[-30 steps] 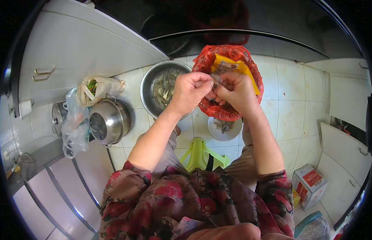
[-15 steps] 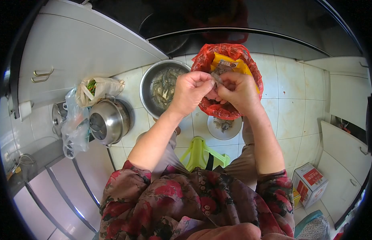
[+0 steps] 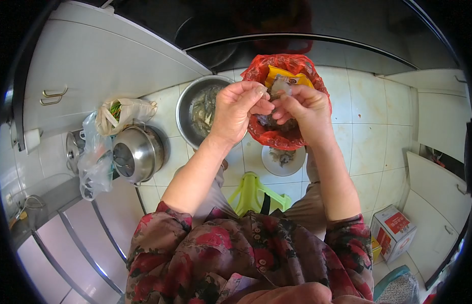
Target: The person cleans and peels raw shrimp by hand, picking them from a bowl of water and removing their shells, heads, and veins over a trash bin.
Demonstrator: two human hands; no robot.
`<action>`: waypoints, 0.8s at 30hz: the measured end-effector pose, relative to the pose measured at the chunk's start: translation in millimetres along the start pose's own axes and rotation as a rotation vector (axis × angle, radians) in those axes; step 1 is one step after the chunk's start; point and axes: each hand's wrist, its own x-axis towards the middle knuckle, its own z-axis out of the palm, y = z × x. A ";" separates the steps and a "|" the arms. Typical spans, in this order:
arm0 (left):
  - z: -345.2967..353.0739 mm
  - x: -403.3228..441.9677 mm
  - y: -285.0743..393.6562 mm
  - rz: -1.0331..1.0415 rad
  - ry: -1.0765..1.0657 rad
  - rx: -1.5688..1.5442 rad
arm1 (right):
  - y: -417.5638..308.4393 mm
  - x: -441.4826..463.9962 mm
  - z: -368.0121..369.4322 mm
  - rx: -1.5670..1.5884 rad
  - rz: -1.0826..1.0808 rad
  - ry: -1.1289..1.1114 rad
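Over the red plastic bag (image 3: 262,65), my right hand (image 3: 308,109) pinches a pale, translucent shrimp (image 3: 281,88) between thumb and forefinger. Close beside it, my left hand (image 3: 239,109) has thumb and forefinger pressed together; whatever it holds is too small to make out. Inside the bag lie a yellow packet (image 3: 297,79) and dark scraps. A metal basin (image 3: 182,112) with several grey shrimp in water stands left of the bag, partly behind my left hand. Below the bag, a white bowl (image 3: 293,168) holds a few shrimp pieces.
A light green stool (image 3: 250,190) stands between my legs. On the left are a lidded steel pot (image 3: 144,154), a clear plastic bag (image 3: 95,167) and a cloth-like bag (image 3: 137,110) with green vegetables. A red and white box (image 3: 394,230) sits at the lower right, near white cabinets.
My hands have moved slightly apart. The shrimp is now up at my right fingertips, clear of my left hand, and more of the bag's inside shows below.
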 end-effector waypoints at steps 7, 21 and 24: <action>4.6 1.9 -11.0 -0.131 -0.117 0.661 | -12.1 -0.8 -29.7 -0.133 -0.009 -0.021; 13.3 -0.3 -14.5 0.338 -0.295 0.750 | -4.9 -0.4 -29.9 -0.580 0.077 -0.184; 3.9 1.2 -10.5 0.266 -0.346 0.846 | -12.0 -0.7 -28.0 -0.528 0.176 -0.146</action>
